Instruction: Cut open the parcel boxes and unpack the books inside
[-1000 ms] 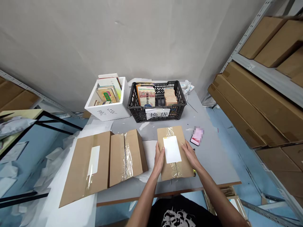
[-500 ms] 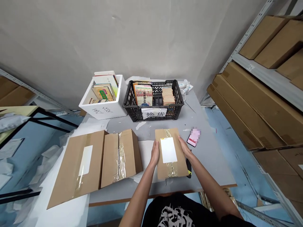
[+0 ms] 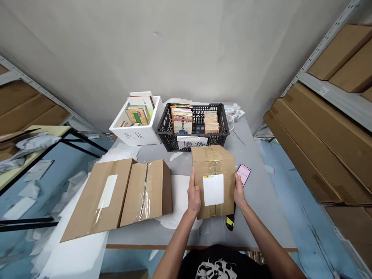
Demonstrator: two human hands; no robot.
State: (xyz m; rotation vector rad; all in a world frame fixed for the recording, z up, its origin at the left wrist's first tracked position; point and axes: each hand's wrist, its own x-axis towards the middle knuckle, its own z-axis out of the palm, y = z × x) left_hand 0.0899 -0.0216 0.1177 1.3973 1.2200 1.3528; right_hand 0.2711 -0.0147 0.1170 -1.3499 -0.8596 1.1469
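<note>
Between my two hands is a taped cardboard box [image 3: 200, 182], tilted so that its labelled side faces me. A white label [image 3: 213, 190] sits on that side, and clear tape runs down the middle. My left hand [image 3: 194, 195] presses on its left side, thumb toward the front. On the opposite side, my right hand [image 3: 239, 190] grips near the edge. A smartphone [image 3: 243, 173] with a lit pink screen lies just beyond my right fingers. Partly hidden under the box's right side is a black and yellow tool [image 3: 230, 222], which looks like a box cutter.
Two more cardboard boxes, a labelled one [image 3: 95, 201] and a taped one [image 3: 145, 193], stand on the left of the grey table [image 3: 261, 217]. Behind are a white bin [image 3: 133, 135] and a black crate [image 3: 167, 141], both holding books. Shelves with cartons [image 3: 314, 143] flank the right.
The box between my hands has been tipped up, so its labelled face now stands toward me and another side shows on top. The view has shifted slightly; the other boxes stay put.
</note>
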